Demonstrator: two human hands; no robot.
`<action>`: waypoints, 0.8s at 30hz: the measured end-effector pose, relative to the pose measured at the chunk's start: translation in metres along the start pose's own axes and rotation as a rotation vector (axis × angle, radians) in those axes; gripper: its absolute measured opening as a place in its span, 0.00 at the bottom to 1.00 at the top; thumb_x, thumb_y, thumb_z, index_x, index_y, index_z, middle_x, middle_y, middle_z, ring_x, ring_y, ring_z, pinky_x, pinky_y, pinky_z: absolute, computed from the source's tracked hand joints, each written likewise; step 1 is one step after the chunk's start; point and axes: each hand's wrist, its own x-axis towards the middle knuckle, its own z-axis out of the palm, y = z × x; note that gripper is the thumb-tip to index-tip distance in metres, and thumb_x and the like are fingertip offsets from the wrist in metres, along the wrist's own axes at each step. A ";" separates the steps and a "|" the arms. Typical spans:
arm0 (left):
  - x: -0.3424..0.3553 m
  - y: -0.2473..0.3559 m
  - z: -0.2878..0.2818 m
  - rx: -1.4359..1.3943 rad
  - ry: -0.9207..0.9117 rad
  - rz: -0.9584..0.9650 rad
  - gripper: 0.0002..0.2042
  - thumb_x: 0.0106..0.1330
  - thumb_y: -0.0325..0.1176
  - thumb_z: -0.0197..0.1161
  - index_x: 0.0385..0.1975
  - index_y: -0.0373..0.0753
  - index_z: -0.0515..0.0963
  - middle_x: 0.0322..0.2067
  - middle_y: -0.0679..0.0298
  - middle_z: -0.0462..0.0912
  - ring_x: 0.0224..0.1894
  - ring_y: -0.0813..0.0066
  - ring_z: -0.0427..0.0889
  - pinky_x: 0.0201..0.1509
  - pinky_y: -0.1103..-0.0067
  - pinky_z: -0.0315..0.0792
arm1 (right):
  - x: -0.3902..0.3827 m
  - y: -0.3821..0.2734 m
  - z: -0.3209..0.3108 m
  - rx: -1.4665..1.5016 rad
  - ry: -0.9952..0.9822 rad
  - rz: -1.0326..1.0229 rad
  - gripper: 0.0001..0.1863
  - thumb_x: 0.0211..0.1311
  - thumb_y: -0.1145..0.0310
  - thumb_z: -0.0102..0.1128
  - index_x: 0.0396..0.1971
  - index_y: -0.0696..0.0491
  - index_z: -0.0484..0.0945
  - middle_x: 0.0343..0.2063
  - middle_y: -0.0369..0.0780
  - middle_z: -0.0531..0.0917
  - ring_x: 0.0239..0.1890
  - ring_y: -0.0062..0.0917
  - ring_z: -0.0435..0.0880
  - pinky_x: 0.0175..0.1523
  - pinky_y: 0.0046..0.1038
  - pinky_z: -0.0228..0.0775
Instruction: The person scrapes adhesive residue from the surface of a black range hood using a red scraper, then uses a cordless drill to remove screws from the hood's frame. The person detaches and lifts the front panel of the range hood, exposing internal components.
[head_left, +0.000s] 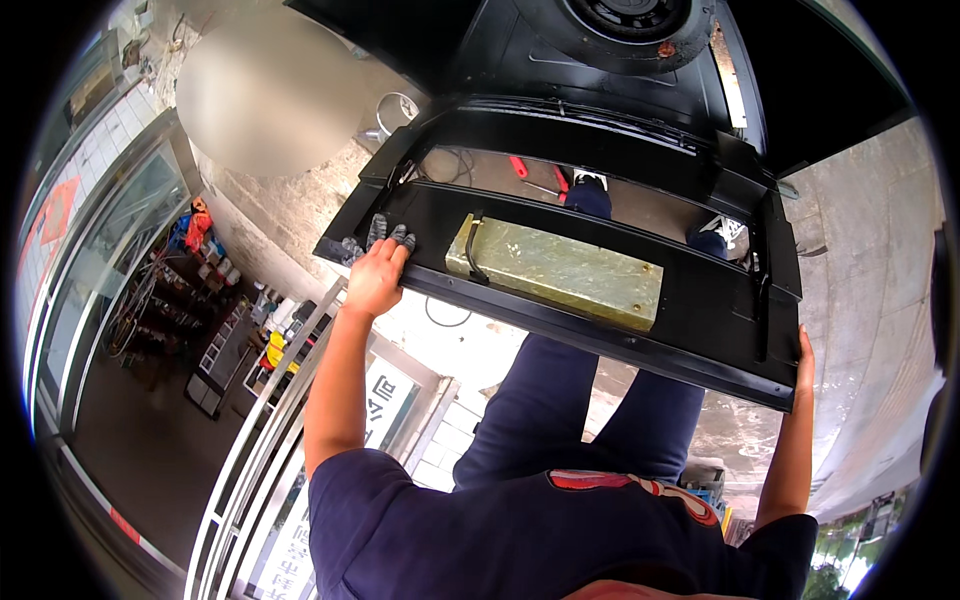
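My left hand (376, 278) grips the left end of a wide black metal panel (560, 335), its dark grey fingertips curled over the near edge. Against the panel's right end rests my right hand (804, 362), whose fingers are partly hidden by the side edge. The panel is held level in front of my legs. On its top lies a long greenish-yellow metal block (560, 270), with a black strap or cable across its left end. Behind the block, the panel has a long rectangular opening.
Beyond the panel stands a black machine body with a round black part (630, 20). Through the opening show my shoes (590, 178) and a red-handled tool (562, 184) on the ground. A metal railing (265, 440) and a glass-fronted doorway (130, 230) are on the left.
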 end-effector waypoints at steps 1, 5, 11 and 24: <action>-0.002 -0.001 0.002 0.012 -0.007 0.003 0.22 0.38 0.19 0.61 0.39 0.39 0.72 0.37 0.60 0.73 0.44 0.58 0.75 0.42 0.69 0.76 | -0.006 -0.005 0.007 -0.032 0.001 -0.027 0.31 0.66 0.46 0.49 0.54 0.58 0.74 0.46 0.41 0.80 0.45 0.26 0.81 0.53 0.25 0.72; -0.002 0.001 0.001 -0.029 0.014 -0.005 0.20 0.37 0.18 0.59 0.36 0.39 0.72 0.35 0.59 0.73 0.42 0.56 0.74 0.42 0.68 0.74 | -0.006 -0.006 0.009 -0.093 0.026 -0.107 0.30 0.67 0.46 0.48 0.53 0.58 0.74 0.46 0.40 0.80 0.46 0.25 0.81 0.54 0.26 0.71; -0.003 0.000 0.002 -0.011 0.021 0.015 0.21 0.36 0.20 0.62 0.36 0.39 0.71 0.36 0.60 0.73 0.43 0.58 0.74 0.41 0.68 0.76 | -0.005 -0.006 0.010 -0.072 -0.027 -0.077 0.27 0.66 0.47 0.48 0.51 0.56 0.76 0.45 0.39 0.81 0.45 0.25 0.81 0.54 0.25 0.71; 0.001 0.004 0.003 0.023 -0.063 0.009 0.26 0.35 0.18 0.62 0.41 0.37 0.71 0.42 0.57 0.73 0.47 0.55 0.73 0.45 0.66 0.75 | 0.000 -0.002 0.001 -0.114 0.048 -0.081 0.28 0.65 0.48 0.50 0.49 0.58 0.76 0.43 0.41 0.82 0.43 0.25 0.82 0.51 0.25 0.72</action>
